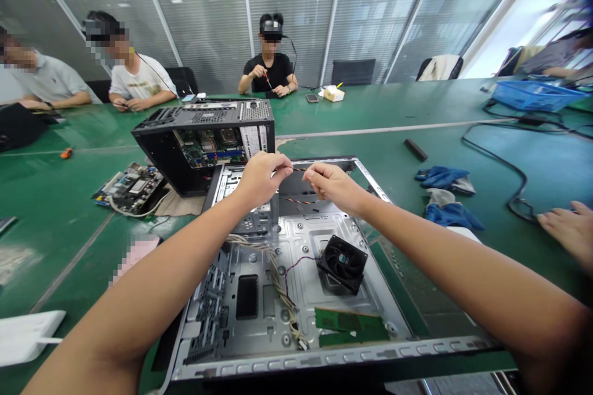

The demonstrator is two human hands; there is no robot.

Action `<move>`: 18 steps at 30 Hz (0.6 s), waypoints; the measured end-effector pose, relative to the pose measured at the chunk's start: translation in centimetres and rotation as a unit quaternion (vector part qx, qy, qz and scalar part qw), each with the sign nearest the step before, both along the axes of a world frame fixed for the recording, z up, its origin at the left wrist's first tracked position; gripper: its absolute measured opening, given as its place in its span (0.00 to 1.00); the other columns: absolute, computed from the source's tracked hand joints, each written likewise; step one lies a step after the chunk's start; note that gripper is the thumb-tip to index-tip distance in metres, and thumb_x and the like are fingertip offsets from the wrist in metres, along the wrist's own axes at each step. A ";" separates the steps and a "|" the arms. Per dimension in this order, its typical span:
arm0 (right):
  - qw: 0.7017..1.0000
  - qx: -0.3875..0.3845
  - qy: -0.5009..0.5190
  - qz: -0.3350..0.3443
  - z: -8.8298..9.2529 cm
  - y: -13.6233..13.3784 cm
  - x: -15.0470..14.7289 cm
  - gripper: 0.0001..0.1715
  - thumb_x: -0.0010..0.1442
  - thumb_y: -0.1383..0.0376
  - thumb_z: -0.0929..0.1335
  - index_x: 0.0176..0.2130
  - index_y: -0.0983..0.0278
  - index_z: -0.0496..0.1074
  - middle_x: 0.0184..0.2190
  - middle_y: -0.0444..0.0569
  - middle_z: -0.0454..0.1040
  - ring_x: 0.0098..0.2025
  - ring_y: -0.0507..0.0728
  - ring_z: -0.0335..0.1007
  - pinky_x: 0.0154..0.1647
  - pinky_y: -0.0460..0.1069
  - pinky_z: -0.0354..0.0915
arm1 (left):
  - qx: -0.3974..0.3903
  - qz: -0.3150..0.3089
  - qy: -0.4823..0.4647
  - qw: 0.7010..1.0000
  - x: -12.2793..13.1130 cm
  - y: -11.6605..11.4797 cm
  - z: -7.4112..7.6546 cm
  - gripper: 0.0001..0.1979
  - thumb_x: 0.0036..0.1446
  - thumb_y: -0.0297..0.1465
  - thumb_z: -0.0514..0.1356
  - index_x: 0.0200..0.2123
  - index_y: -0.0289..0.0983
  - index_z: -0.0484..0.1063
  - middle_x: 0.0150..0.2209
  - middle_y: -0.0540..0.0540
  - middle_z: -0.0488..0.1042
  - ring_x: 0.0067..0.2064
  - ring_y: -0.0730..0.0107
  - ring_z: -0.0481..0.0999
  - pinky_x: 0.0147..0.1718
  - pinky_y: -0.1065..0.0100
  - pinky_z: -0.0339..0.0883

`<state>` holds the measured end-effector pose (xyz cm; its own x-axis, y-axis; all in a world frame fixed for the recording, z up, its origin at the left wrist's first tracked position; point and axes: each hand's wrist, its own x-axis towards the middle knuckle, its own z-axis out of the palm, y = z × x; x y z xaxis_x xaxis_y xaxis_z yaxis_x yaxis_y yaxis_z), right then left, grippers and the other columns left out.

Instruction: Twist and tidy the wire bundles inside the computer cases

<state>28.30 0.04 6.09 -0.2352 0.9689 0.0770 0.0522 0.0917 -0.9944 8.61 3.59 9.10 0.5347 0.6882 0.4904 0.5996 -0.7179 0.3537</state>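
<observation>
An open computer case [296, 271] lies flat before me. Above its far part, my left hand [266, 178] and my right hand [331, 184] pinch a thin twisted orange-and-black cable [299, 169], a short stretch of it showing between them. Another length of similar cable hangs just below. Inside the case are a black fan [343, 264] with a thin purple lead, a beige cable bundle [277, 281] and green memory sticks [349, 323] near the front edge.
Behind stands a second case [204, 136], with a loose circuit board [134, 188] to its left. Blue gloves [447, 197], a black cable [504, 163] and another person's hand [567, 231] are at right. People sit across the table.
</observation>
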 end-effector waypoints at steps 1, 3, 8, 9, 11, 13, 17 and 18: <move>1.000 -0.002 -0.003 0.006 0.0 0.0 0.0 0.16 0.59 0.55 0.67 0.29 0.64 0.67 0.17 0.38 0.59 0.17 0.46 0.48 0.18 0.44 0.47 | 0.001 -0.009 0.002 1.000 0.0 0.0 0.0 0.07 0.59 0.31 0.58 0.31 0.39 0.75 0.30 0.49 0.77 0.34 0.66 0.69 0.39 0.63 0.62; 1.000 -0.010 -0.001 0.013 -0.1 0.0 0.1 0.18 0.59 0.54 0.67 0.27 0.65 0.67 0.18 0.40 0.60 0.16 0.45 0.50 0.18 0.44 0.49 | 0.002 -0.021 0.006 1.000 0.0 0.1 -0.1 0.07 0.59 0.31 0.57 0.32 0.39 0.75 0.31 0.49 0.77 0.34 0.66 0.70 0.39 0.63 0.62; 0.998 -0.047 0.032 0.037 -0.2 0.1 0.3 0.12 0.56 0.59 0.69 0.29 0.66 0.70 0.23 0.43 0.66 0.17 0.45 0.51 0.17 0.45 0.49 | 0.007 -0.049 0.046 0.998 0.0 0.3 -0.4 0.07 0.58 0.31 0.57 0.32 0.40 0.75 0.31 0.48 0.77 0.35 0.65 0.70 0.39 0.63 0.61; 0.997 -0.058 0.034 0.045 -0.2 0.2 0.3 0.11 0.56 0.60 0.69 0.30 0.66 0.70 0.23 0.43 0.66 0.16 0.45 0.49 0.16 0.45 0.47 | 0.008 -0.057 0.053 0.997 0.1 0.4 -0.4 0.07 0.58 0.31 0.57 0.32 0.40 0.75 0.30 0.48 0.77 0.34 0.66 0.70 0.39 0.63 0.61; 0.995 -0.073 0.025 0.064 -0.2 0.2 0.4 0.11 0.57 0.59 0.68 0.30 0.66 0.71 0.20 0.41 0.63 0.16 0.45 0.45 0.16 0.45 0.43 | 0.006 -0.070 0.061 0.996 0.1 0.3 -0.4 0.07 0.58 0.31 0.57 0.31 0.40 0.75 0.30 0.49 0.76 0.32 0.67 0.69 0.39 0.63 0.61; 0.994 -0.073 0.009 0.083 -0.3 0.1 0.5 0.15 0.60 0.56 0.67 0.30 0.65 0.71 0.17 0.38 0.58 0.15 0.45 0.42 0.16 0.45 0.42 | 0.001 -0.083 0.067 0.994 0.1 0.3 -0.3 0.06 0.58 0.30 0.58 0.31 0.40 0.75 0.29 0.49 0.76 0.32 0.67 0.69 0.39 0.63 0.62; 0.988 -0.093 -0.011 0.120 -0.2 0.0 0.6 0.19 0.60 0.54 0.67 0.26 0.65 0.69 0.14 0.37 0.53 0.15 0.45 0.44 0.17 0.45 0.43 | -0.006 -0.113 0.084 0.990 0.1 0.1 -0.3 0.06 0.58 0.29 0.58 0.32 0.40 0.76 0.30 0.49 0.76 0.35 0.66 0.70 0.40 0.63 0.62; 0.986 -0.106 -0.012 0.130 -0.1 -0.1 0.6 0.18 0.59 0.55 0.67 0.26 0.65 0.69 0.14 0.37 0.53 0.15 0.45 0.44 0.17 0.45 0.43 | -0.008 -0.120 0.090 0.989 0.1 0.1 -0.3 0.07 0.58 0.30 0.58 0.32 0.40 0.76 0.30 0.48 0.76 0.35 0.65 0.70 0.40 0.63 0.62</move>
<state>28.91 -0.08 5.94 -0.4770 0.8692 -0.1303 0.0789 -0.1053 -0.9913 8.73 3.65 8.82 0.7609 0.5381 0.3626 0.4676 -0.8422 0.2685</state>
